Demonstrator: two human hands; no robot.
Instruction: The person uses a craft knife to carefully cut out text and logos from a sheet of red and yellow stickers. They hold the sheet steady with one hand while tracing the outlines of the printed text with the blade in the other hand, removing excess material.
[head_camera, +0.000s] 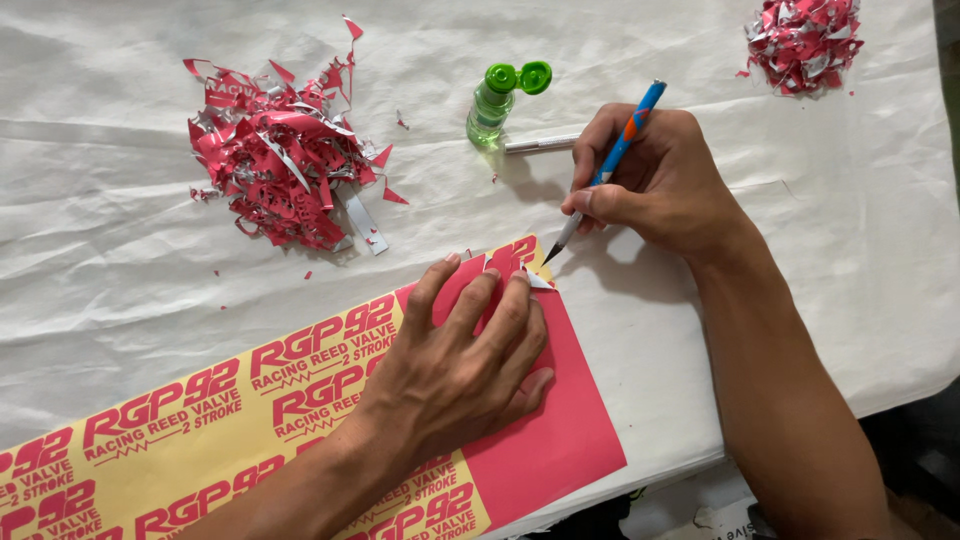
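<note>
A long vinyl sticker sheet, red at its right end and yellow with red lettering to the left, lies on the white covered table. My left hand presses flat on it, fingertips near the sheet's upper corner where a small red piece curls up. My right hand grips a blue craft knife like a pen. Its blade tip touches the sheet's top corner.
A large heap of red and silver vinyl scraps lies at the upper left, a smaller heap at the top right. A small green bottle with its flip cap open stands beside a silver pen-like tool. The table edge runs at the lower right.
</note>
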